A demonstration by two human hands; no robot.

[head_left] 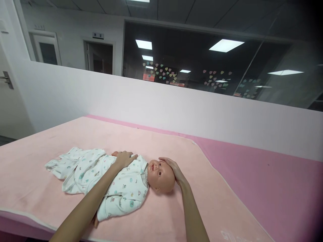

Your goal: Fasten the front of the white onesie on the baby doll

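Note:
A baby doll point(154, 176) lies on its back on a pale pink blanket point(191, 208), its head toward the right. It wears a white printed top point(126, 191) and matching trousers point(83, 168). My left hand point(123, 159) rests flat on the doll's chest, fingers stretched out and holding nothing. Against the top of the doll's bald head lies my right hand point(173, 168), its fingers extended along the far side without closing round it. One small doll hand shows beyond my left hand, and another pokes from the near sleeve.
The blanket covers most of a pink padded table point(264, 174). A low white wall point(176, 107) runs along the far side, with a dark window point(191, 50) bearing heart stickers above it. A door with a handle point(8, 80) stands at the far left.

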